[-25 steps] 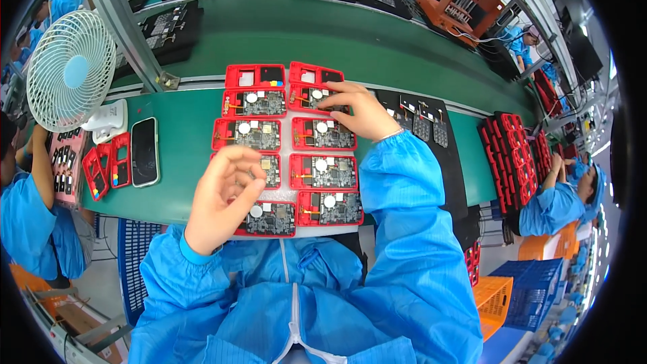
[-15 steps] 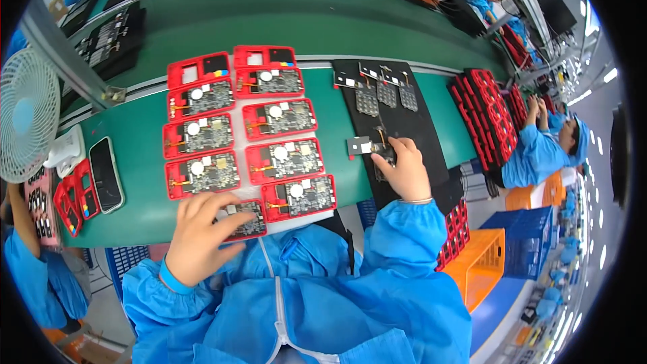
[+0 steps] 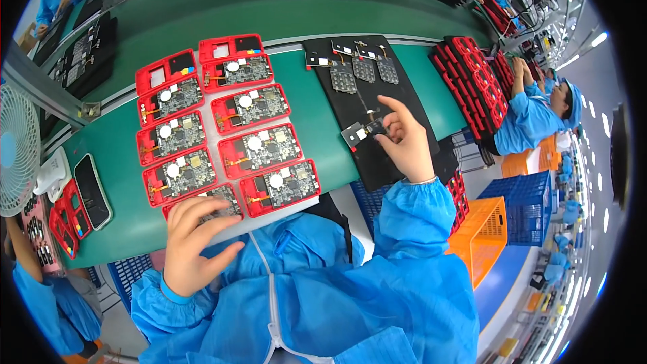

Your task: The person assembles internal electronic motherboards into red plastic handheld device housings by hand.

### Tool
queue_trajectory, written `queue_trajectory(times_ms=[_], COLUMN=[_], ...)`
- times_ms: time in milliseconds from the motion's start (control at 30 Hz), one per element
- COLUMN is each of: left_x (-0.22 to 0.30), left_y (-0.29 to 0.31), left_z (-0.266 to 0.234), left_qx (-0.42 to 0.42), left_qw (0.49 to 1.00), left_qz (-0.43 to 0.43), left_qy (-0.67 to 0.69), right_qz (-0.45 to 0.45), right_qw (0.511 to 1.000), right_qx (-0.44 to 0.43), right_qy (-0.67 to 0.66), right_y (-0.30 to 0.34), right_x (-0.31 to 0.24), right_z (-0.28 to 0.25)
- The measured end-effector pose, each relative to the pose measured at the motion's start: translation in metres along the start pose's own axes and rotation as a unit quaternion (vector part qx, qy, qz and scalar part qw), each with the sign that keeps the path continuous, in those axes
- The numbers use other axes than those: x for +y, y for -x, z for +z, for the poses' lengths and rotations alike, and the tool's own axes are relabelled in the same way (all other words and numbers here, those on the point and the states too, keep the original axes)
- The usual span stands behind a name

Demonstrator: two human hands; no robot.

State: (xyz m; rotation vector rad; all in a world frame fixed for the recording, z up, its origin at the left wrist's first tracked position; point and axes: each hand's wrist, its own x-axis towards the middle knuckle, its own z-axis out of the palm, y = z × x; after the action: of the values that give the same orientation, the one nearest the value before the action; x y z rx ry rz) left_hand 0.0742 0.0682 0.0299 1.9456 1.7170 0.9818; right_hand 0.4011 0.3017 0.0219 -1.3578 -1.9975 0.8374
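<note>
Over the black mat (image 3: 391,170), my right hand (image 3: 410,145) pinches a dark keypad board between thumb and fingers. A small black screen module (image 3: 353,135) sticks out to its left; the board itself is partly hidden by my fingers. Farther up the mat lie several similar keypad boards (image 3: 344,78) with screens attached. My left hand (image 3: 192,243) is open, fingers spread and curved, above the nearest red housing (image 3: 232,210), partly covering it. Two columns of red housings with circuit boards (image 3: 280,185) stretch away from me, each board carrying a round white disc.
A phone (image 3: 92,192), loose red frames (image 3: 67,219) and a white fan (image 3: 17,148) are at the left. Stacked red trays (image 3: 472,87) stand at the right, near a co-worker (image 3: 539,114). An orange crate (image 3: 480,239) and a blue crate (image 3: 519,209) sit below.
The keypad board and its screen have tilted, and my right hand has turned with them, index finger lifting. My left hand stays open near the closest housing. The whole view has shifted.
</note>
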Motion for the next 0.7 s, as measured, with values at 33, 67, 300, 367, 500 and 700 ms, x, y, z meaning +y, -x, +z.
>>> queue_trajectory(times_ms=[33, 67, 300, 367, 500, 700], left_x=[0.003, 0.008, 0.021, 0.025, 0.038, 0.04], left_y=[-0.001, -0.004, -0.011, -0.018, -0.037, -0.05], left_z=[0.003, 0.006, 0.032, 0.031, 0.034, 0.048], left_qx=[0.008, 0.0, -0.102, -0.108, -0.042, 0.14], left_qw=[0.999, 0.998, 0.976, 0.974, 0.976, 0.986], left_qz=[0.013, 0.027, 0.058, 0.072, 0.026, 0.002], left_qy=[0.038, 0.062, 0.182, 0.187, 0.213, 0.095], right_qz=[-0.008, -0.034, -0.094, -0.096, 0.028, 0.152], right_qw=[0.999, 0.998, 0.986, 0.983, 0.979, 0.741], right_qx=[-0.036, -0.053, 0.006, 0.023, 0.08, -0.2], right_qy=[0.003, 0.024, 0.139, 0.155, -0.184, -0.622], right_y=[0.002, 0.006, 0.016, 0.016, 0.026, 0.047], right_x=[-0.005, -0.005, 0.006, 0.007, 0.0, -0.091], right_z=[0.003, 0.008, 0.036, 0.036, 0.036, 0.088])
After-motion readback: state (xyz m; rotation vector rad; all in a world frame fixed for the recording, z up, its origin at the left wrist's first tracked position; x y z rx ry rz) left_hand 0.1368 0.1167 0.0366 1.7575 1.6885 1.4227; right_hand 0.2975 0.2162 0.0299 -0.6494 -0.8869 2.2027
